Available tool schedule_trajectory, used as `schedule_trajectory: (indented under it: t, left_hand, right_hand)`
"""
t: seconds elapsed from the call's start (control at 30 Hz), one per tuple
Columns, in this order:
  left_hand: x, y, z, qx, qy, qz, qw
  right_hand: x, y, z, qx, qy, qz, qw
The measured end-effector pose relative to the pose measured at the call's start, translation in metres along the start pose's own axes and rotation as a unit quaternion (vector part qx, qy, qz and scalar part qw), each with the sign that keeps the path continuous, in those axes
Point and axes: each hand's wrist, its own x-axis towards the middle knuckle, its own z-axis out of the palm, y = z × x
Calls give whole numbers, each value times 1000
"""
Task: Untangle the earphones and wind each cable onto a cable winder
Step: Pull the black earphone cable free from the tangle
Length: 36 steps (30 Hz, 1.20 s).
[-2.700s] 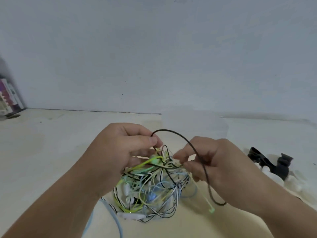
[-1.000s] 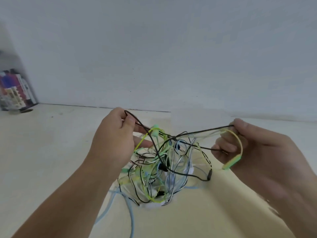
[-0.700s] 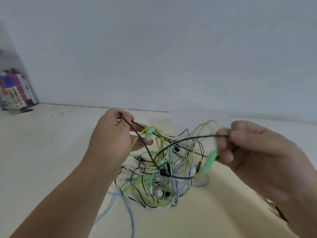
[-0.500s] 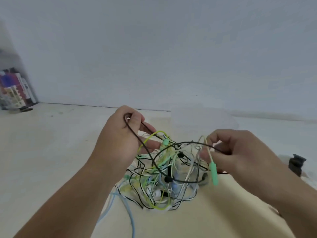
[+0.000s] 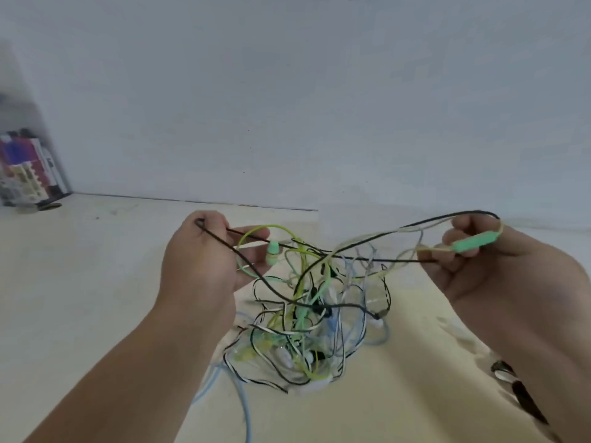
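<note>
A tangle of earphone cables [image 5: 307, 327] in black, yellow-green, mint, white and pale blue hangs between my hands above the cream table [image 5: 80, 298]. My left hand [image 5: 204, 260] pinches a black cable [image 5: 243, 260] at its top, with a mint earbud [image 5: 272, 252] beside its fingers. My right hand [image 5: 499, 270] is pulled out to the right; it grips the black cable's other stretch and a pale yellow cable carrying a mint inline remote [image 5: 473, 243]. Both strands run taut into the knot.
A pale blue cable [image 5: 244, 407] trails off the tangle toward the table's near edge. Colourful boxes [image 5: 25, 174] stand against the wall at far left. A dark object [image 5: 524, 401] shows behind my right forearm at lower right. A grey wall backs the table.
My right hand has swung out to the right and upward, drawing the black and pale yellow strands taut. The tangle has stretched wider. My left hand keeps its pinch on the black cable.
</note>
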Motion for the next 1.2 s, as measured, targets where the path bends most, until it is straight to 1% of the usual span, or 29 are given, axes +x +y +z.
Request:
schedule_trajectory:
  t: [0.07,0.1,0.17,0.23,0.27,0.33,0.4,0.47,0.53,0.6,0.63,0.73,0.77,0.83,0.9,0.97,1.03,1.1,1.13,1.17,1.2]
  left_hand:
    - [3,3,-1,-65,17,-48,997]
    - [4,3,-1,-88,23,-66,994]
    - [9,1,-3,-116,30,-83,989]
    - [12,-1,-5,-130,28,-80,988]
    - [13,-1,-5,-131,26,-77,988]
    - [12,0,-6,-127,41,-71,989]
    - [15,1,-10,-138,67,-69,986]
    - [25,1,-16,-148,83,-78,982]
    - [39,-1,-26,-147,104,-91,979]
    - [49,-2,-35,-130,116,-93,980]
    - [52,-2,-39,-117,122,-90,981]
    - [57,1,-43,-86,148,-71,983]
    - [58,2,-44,-82,157,-64,982]
    - [58,4,-43,-73,175,-51,981]
    - [55,7,-42,-59,194,-39,978]
    - [50,11,-40,-42,200,-32,978]
    - [44,13,-36,-29,180,-17,983]
    - [38,13,-30,-23,120,12,992]
    - [35,13,-26,-17,78,32,996]
    - [31,13,-22,-6,33,54,998]
    - [28,12,-18,10,-11,79,997]
  right_hand:
    - [1,0,-1,20,-9,-5,1000]
    - [0,0,0,10,-8,-8,1000]
    - [-1,1,1,-74,5,-19,997]
    - [-3,3,0,-186,22,-30,982]
    - [-4,3,1,-204,28,-25,978]
    - [-6,1,1,-175,15,9,984]
    - [-6,-2,1,-104,-31,38,993]
    - [-3,-4,-2,-39,-72,37,996]
    - [1,-6,-6,-14,-66,13,998]
    - [5,-7,-10,-42,-28,-4,999]
    - [6,-7,-12,-75,-2,-12,997]
    - [11,-10,-21,-211,66,-51,974]
    - [13,-11,-23,-238,82,-61,966]
    - [14,-15,-25,-234,95,-43,967]
    - [13,-18,-26,-193,90,-29,977]
    - [12,-21,-25,-155,51,-25,986]
    - [8,-21,-20,-157,-14,-10,987]
    - [0,-16,-11,-222,-70,13,973]
    - [-4,-12,-7,-279,-88,20,956]
    - [-7,-8,-6,-351,-108,25,930]
    - [-10,-5,-6,-427,-137,39,893]
